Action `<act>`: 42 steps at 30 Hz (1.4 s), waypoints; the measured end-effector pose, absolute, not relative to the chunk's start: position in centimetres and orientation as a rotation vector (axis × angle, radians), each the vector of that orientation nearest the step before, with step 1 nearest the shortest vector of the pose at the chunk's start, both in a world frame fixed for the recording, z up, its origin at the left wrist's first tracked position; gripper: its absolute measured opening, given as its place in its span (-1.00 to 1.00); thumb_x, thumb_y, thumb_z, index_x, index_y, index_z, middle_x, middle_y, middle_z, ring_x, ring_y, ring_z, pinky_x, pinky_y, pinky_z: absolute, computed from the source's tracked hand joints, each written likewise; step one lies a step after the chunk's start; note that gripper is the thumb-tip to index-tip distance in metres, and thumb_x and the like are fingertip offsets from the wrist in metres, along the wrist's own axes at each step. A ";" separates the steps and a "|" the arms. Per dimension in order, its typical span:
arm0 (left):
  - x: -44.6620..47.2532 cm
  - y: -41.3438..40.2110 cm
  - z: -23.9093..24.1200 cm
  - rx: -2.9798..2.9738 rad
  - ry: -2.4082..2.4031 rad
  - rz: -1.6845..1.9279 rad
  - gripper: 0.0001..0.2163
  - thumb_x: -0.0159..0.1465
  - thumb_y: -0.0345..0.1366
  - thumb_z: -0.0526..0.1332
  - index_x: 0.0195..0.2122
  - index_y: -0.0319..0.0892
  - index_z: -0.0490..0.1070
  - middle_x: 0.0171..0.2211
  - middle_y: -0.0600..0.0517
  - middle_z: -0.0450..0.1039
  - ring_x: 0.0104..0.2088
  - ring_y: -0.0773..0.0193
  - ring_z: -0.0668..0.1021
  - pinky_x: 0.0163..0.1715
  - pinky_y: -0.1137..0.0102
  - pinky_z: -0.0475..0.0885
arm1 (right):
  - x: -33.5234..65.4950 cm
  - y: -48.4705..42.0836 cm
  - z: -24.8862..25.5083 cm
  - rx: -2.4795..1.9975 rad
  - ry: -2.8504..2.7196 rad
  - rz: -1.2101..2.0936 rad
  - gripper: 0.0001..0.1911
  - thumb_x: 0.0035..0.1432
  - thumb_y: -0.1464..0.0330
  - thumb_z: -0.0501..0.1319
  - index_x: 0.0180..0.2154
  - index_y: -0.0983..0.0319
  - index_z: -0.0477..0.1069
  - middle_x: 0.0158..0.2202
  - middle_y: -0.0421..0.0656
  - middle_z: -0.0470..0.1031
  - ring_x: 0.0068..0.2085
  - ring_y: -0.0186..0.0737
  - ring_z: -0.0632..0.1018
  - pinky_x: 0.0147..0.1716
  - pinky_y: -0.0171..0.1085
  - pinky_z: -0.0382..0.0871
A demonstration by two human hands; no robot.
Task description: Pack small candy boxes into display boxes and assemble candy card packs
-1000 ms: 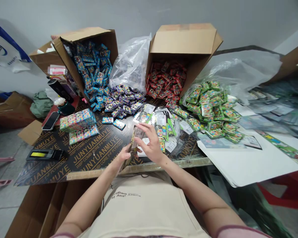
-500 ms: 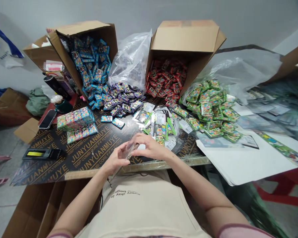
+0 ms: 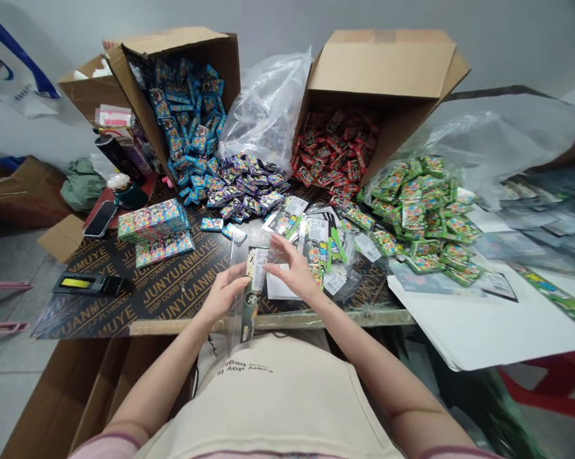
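Observation:
My left hand (image 3: 225, 290) pinches the left side of a clear plastic bag (image 3: 236, 312) near the table's front edge. Inside or against this bag is a long dark printed card (image 3: 250, 303) with a white label at its top. Just right of it, my right hand (image 3: 294, 271) has its thumb and fingers apart; whether the thumb touches the bag I cannot tell. Beyond that hand lie several bagged cards (image 3: 319, 245) with green and black print. Two small blue packets (image 3: 234, 233) rest in front of a heap of purple packets (image 3: 249, 185).
Blue packets (image 3: 192, 127) spill from a tilted carton at left, red packets (image 3: 333, 150) from another carton (image 3: 383, 70). Green packets (image 3: 421, 210) are heaped at right beside white sheets (image 3: 440, 319). Stacked wrapped packs (image 3: 153, 223), a phone (image 3: 101, 218) and a black tool (image 3: 89, 284) occupy the left.
The bag with the card has turned to stand lengthwise in my left hand, its printed side showing. My right hand has moved off to the right and its fingers have spread. The view has shifted slightly.

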State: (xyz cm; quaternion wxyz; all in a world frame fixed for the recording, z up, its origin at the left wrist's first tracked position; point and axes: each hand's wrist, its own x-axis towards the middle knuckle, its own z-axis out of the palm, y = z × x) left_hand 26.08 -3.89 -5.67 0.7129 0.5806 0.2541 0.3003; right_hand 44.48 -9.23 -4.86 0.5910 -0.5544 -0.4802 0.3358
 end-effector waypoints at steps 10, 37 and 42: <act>25.8 -3.8 -4.7 1.377 0.516 0.588 -0.54 0.18 -0.05 0.23 -0.02 -0.28 0.50 -0.13 -0.13 0.58 -0.22 0.09 0.61 -0.14 0.26 0.48 | 42.3 -9.5 -6.2 -1.123 -0.983 1.251 -0.54 -0.15 0.14 0.46 -0.21 0.23 0.49 -0.27 -0.13 0.60 -0.24 -0.14 0.61 -0.15 -0.15 0.50; 25.8 -4.9 -4.7 1.334 0.800 0.652 -0.66 0.12 -0.04 0.32 -0.27 -0.23 0.43 -0.49 0.07 0.48 -0.51 0.34 0.48 -0.48 0.46 0.36 | 41.3 -9.6 -4.5 -1.224 -0.770 1.144 -0.61 -0.27 0.16 0.49 -0.39 0.25 0.54 -0.38 -0.14 0.63 -0.37 -0.13 0.60 -0.32 -0.17 0.52; 25.4 -5.2 -4.2 1.259 0.807 0.556 -0.56 0.04 -0.04 0.39 -0.17 -0.18 0.34 -0.47 0.09 0.51 -0.52 0.30 0.52 -0.58 0.50 0.34 | 41.4 -9.9 -4.2 -1.187 -0.846 1.197 -0.59 -0.19 0.13 0.46 -0.30 0.24 0.55 -0.31 -0.14 0.63 -0.29 -0.10 0.62 -0.26 -0.16 0.53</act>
